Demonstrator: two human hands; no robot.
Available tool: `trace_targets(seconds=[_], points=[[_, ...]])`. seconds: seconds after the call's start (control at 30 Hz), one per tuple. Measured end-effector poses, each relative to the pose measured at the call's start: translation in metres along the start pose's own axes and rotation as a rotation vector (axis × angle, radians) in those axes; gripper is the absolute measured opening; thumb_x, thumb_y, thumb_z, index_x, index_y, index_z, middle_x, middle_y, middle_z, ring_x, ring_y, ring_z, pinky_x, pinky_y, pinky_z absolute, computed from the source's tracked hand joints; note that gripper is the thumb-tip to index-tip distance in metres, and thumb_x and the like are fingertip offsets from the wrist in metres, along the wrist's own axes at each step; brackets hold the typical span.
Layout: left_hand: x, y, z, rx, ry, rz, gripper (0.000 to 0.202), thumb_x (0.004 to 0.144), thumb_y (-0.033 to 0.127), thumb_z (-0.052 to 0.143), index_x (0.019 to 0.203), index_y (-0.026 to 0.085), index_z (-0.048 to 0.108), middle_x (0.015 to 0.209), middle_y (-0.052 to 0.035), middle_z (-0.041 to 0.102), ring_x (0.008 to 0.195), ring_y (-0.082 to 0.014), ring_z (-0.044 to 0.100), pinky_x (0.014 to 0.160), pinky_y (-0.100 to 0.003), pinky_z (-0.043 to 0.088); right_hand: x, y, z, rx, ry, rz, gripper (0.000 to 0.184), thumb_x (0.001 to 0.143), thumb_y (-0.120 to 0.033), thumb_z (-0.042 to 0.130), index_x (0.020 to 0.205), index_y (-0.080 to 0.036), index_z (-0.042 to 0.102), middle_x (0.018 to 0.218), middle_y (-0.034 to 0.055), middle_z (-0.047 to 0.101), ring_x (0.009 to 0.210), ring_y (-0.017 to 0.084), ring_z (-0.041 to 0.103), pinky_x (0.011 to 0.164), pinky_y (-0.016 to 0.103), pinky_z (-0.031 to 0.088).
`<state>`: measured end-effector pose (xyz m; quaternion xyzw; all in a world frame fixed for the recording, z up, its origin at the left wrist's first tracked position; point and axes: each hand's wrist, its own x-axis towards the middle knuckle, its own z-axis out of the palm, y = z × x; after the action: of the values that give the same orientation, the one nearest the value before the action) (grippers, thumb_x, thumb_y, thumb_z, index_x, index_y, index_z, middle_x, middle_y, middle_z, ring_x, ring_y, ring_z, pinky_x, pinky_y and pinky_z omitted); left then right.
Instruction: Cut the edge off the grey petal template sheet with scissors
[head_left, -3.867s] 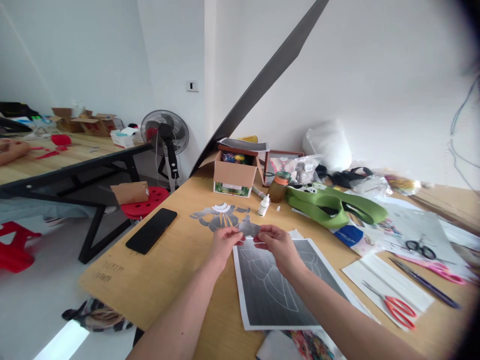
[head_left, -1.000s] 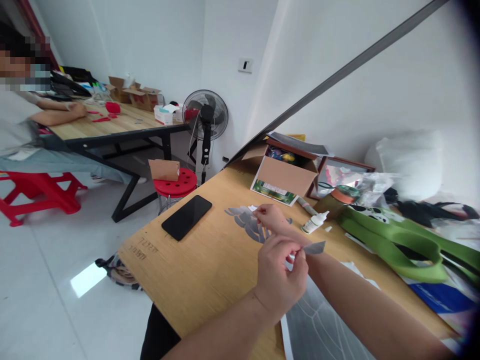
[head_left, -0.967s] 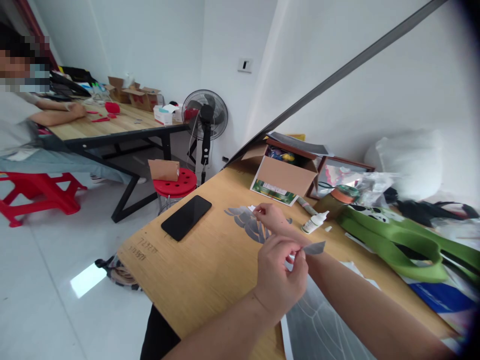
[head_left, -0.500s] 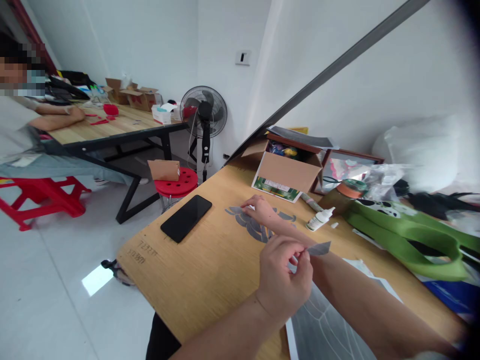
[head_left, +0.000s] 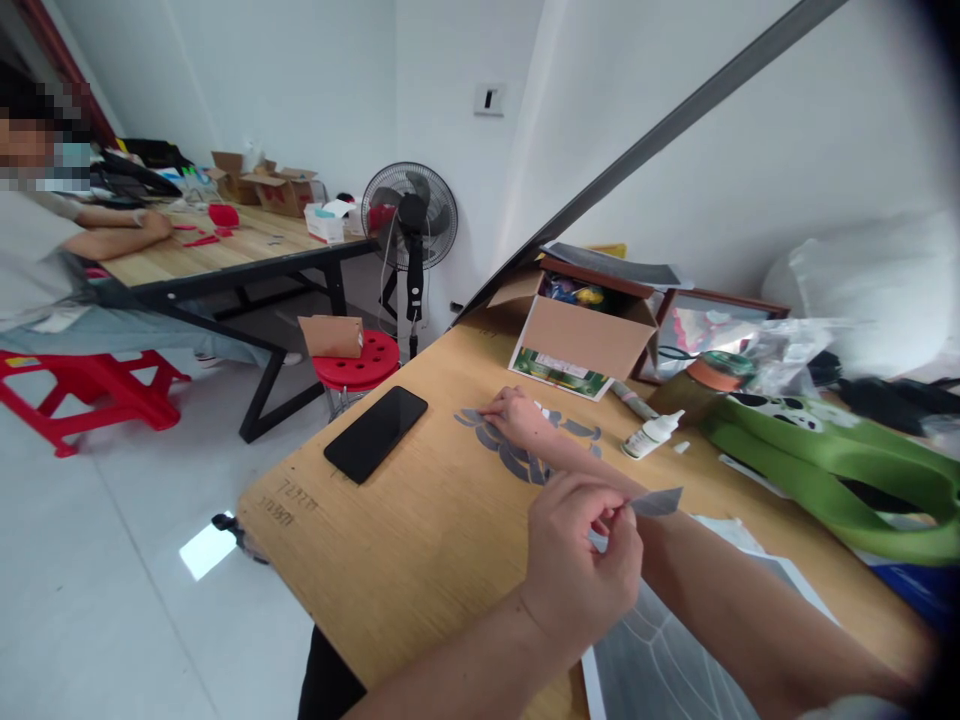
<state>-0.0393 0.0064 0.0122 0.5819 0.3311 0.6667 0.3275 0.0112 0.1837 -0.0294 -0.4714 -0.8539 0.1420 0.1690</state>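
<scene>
My left hand (head_left: 581,545) is raised above the table, its thumb and fingers pinching a small pointed grey paper piece (head_left: 658,502). Farther off, my right hand (head_left: 517,415) rests low over several curved grey paper cut-outs (head_left: 517,465) laid out on the wooden table. Its fingertips are close together on one cut-out at the left end of the group. The right forearm passes behind my left hand. Under both arms lies a grey sheet with pale curved lines (head_left: 675,655), partly covered. A small white bottle (head_left: 651,436) stands beyond the right forearm, its cap (head_left: 681,447) beside it.
A black phone (head_left: 376,434) lies near the left table edge. At the back stand an open cardboard box (head_left: 581,335) and a jar (head_left: 709,385), with a green panda-patterned item (head_left: 832,465) to the right. Across the room, a person (head_left: 45,250) sits at another table, near a fan (head_left: 410,215).
The view has shifted slightly. My left hand keeps its pinch on the grey paper piece, and my right hand stays on the cut-outs with its fingertips drawn slightly lower.
</scene>
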Motion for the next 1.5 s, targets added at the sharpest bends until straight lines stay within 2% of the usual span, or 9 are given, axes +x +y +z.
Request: trace_targets(seconds=[0.23, 0.5, 0.67, 1.0, 1.5], points=[[0.000, -0.001, 0.000, 0.011, -0.013, -0.008, 0.012, 0.083, 0.015, 0.052, 0.074, 0.020, 0.058, 0.072, -0.0047, 0.062, 0.065, -0.0169, 0.052, 0.060, -0.030, 0.045, 0.001, 0.003, 0.001, 0.008, -0.005, -0.063, 0.028, 0.083, -0.007, 0.056, 0.094, -0.020, 0.078, 0.098, 0.0101, 0.069, 0.093, 0.022, 0.053, 0.085, 0.028, 0.041], [0.000, -0.001, 0.000, 0.001, -0.011, -0.006, 0.011, 0.082, 0.014, 0.053, 0.076, 0.019, 0.061, 0.077, -0.0055, 0.066, 0.068, -0.0164, 0.054, 0.061, -0.029, 0.047, -0.001, 0.018, -0.020, -0.001, 0.029, -0.033, 0.016, 0.083, -0.019, 0.065, 0.093, -0.021, 0.078, 0.098, 0.0098, 0.068, 0.097, 0.024, 0.056, 0.094, 0.035, 0.040], [0.000, 0.000, 0.000, 0.015, -0.023, -0.018, 0.012, 0.083, 0.016, 0.052, 0.077, 0.019, 0.061, 0.077, -0.0058, 0.066, 0.069, -0.0171, 0.056, 0.060, -0.029, 0.048, -0.013, 0.025, -0.019, -0.025, 0.016, 0.011, 0.016, 0.081, -0.024, 0.070, 0.094, -0.019, 0.078, 0.102, 0.0109, 0.068, 0.102, 0.025, 0.054, 0.093, 0.033, 0.040], [-0.002, -0.003, 0.002, 0.036, -0.030, -0.008, 0.010, 0.083, 0.016, 0.052, 0.076, 0.019, 0.059, 0.075, -0.0056, 0.066, 0.067, -0.0166, 0.054, 0.060, -0.030, 0.047, -0.019, 0.018, -0.016, -0.062, 0.026, 0.022, 0.028, 0.076, -0.031, 0.077, 0.097, -0.013, 0.074, 0.100, 0.0141, 0.065, 0.104, 0.027, 0.054, 0.091, 0.034, 0.041], [-0.001, -0.002, 0.002, 0.020, -0.029, -0.003, 0.009, 0.081, 0.013, 0.053, 0.075, 0.016, 0.059, 0.074, -0.0054, 0.063, 0.065, -0.0153, 0.052, 0.061, -0.027, 0.044, -0.022, 0.008, -0.013, -0.103, -0.001, 0.084, 0.022, 0.078, -0.035, 0.072, 0.087, -0.015, 0.070, 0.096, 0.0106, 0.062, 0.102, 0.026, 0.053, 0.086, 0.032, 0.043]])
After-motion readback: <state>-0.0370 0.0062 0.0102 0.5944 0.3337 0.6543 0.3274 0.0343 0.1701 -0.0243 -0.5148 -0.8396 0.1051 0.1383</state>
